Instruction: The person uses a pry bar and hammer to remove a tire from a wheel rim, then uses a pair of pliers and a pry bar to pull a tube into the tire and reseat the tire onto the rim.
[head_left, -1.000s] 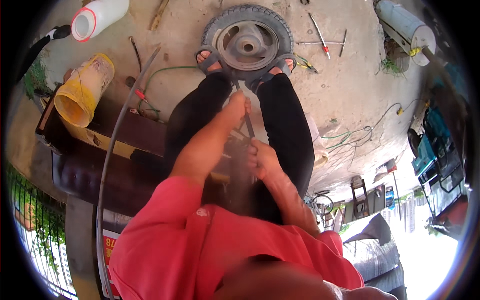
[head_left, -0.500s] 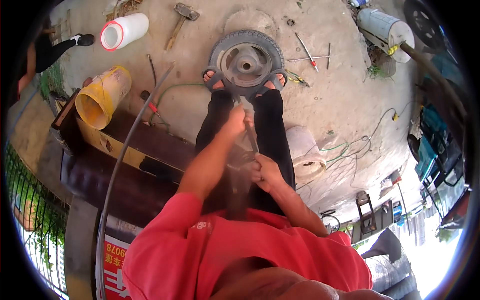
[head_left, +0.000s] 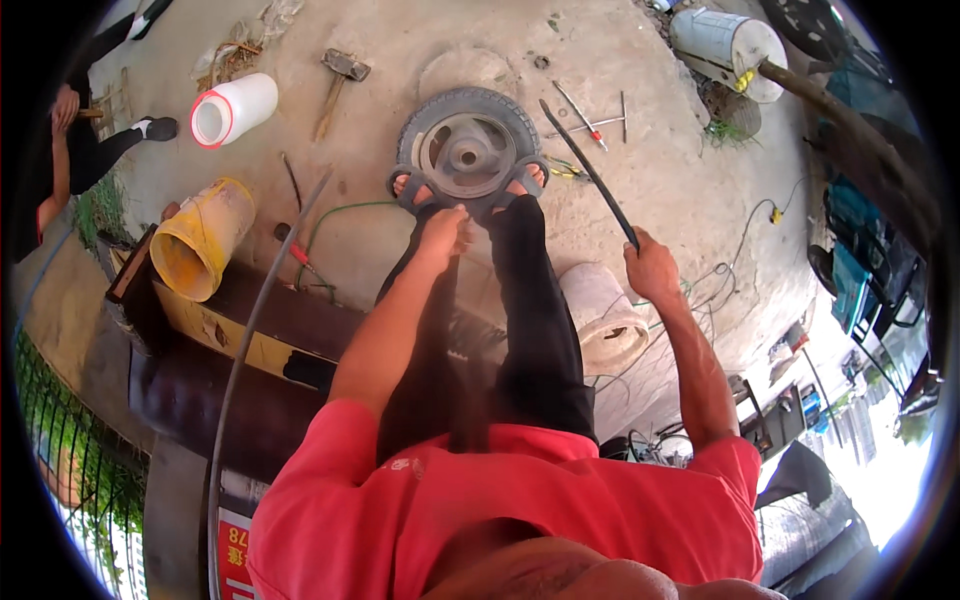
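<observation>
My right hand [head_left: 652,265], out to the right, is closed around one end of a long dark flat tire lever [head_left: 592,172]. The lever slants away over the floor, its far tip near the wheel's right side. My left hand [head_left: 443,238] is in front of my knees, fingers curled in; what they hold, if anything, is hidden. Ahead, a small wheel with a black tire [head_left: 408,150] and a grey rim [head_left: 468,157] lies flat on the ground. My sandaled feet [head_left: 415,187] press against its near edge, one on each side.
A sledgehammer [head_left: 343,68], a white jar [head_left: 250,103] and a yellow bucket [head_left: 225,215] are at the left. A T-handle wrench [head_left: 624,118], a red-and-silver tool [head_left: 580,115] and pliers [head_left: 566,170] lie right of the wheel. A whitish bucket [head_left: 600,310] stands by my right leg. Another person's hand [head_left: 66,108] shows far left.
Both hands were on the dark lever between my knees. My right hand has swung it out to the right, and my left hand has come off it, staying near my knees.
</observation>
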